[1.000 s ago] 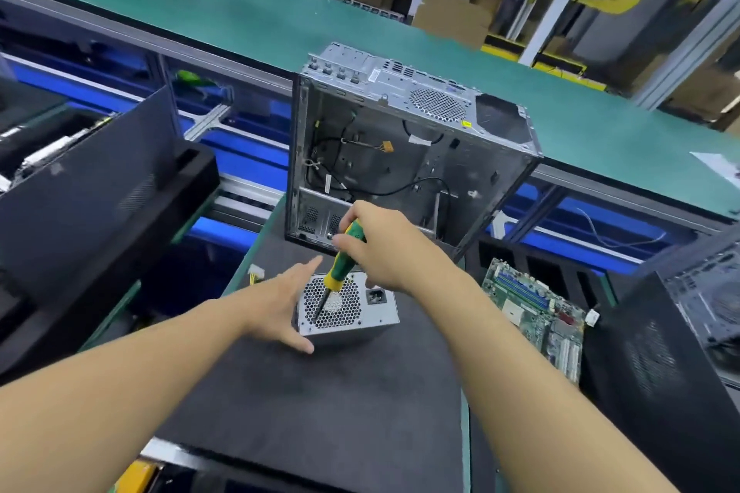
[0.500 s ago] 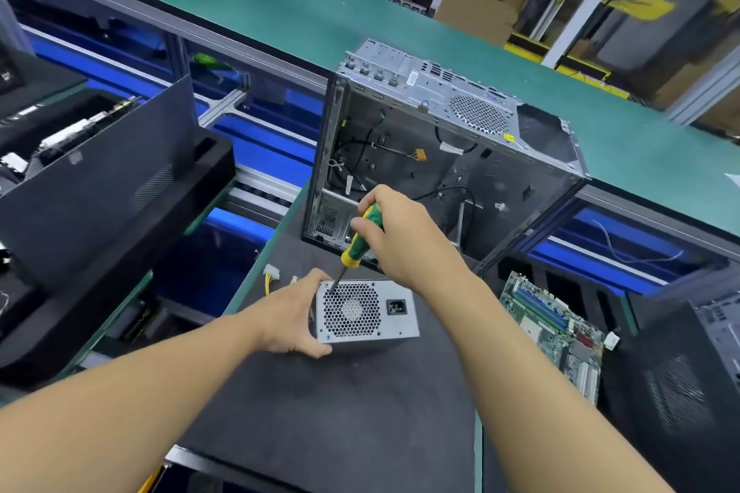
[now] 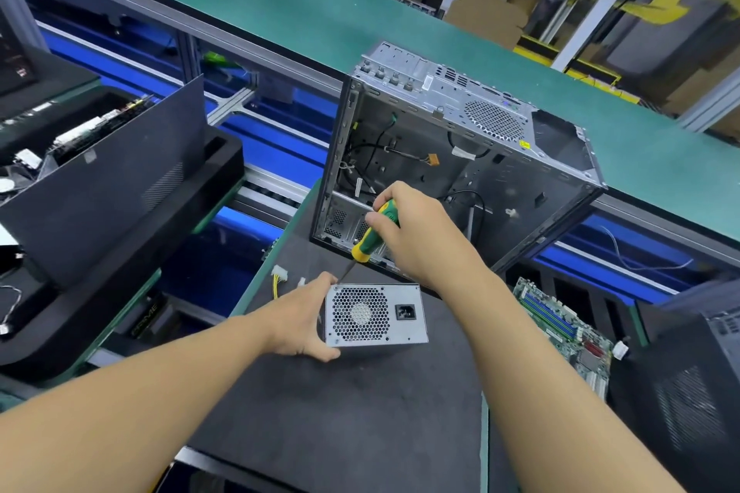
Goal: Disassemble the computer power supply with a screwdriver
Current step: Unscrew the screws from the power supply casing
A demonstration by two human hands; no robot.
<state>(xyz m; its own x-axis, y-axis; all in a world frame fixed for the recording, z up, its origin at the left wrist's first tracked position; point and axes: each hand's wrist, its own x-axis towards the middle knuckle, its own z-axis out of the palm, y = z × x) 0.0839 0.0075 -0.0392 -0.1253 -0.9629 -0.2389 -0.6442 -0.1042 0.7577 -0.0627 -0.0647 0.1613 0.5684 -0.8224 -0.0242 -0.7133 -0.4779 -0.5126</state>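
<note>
A grey metal power supply point(image 3: 404, 332) with a honeycomb fan grille and a black socket stands on the dark mat point(image 3: 360, 420). My left hand point(image 3: 306, 318) grips its left side, thumb under the lower corner. My right hand point(image 3: 416, 236) holds a green and yellow screwdriver point(image 3: 372, 238) tilted down to the left. Its tip sits at the unit's top left corner. White connectors on yellow wires point(image 3: 279, 277) lie behind my left hand.
An open, gutted computer case point(image 3: 532, 156) stands just behind the power supply. A green motherboard point(image 3: 560, 326) lies to the right, beside a black case panel point(image 3: 692, 404). Another black panel point(image 3: 108, 180) leans on a tray at left. A green conveyor point(image 3: 280, 8) runs across the back.
The screwdriver tip has moved from the fan grille to the unit's top left corner. My left hand has closed round the left side. The view has shifted.
</note>
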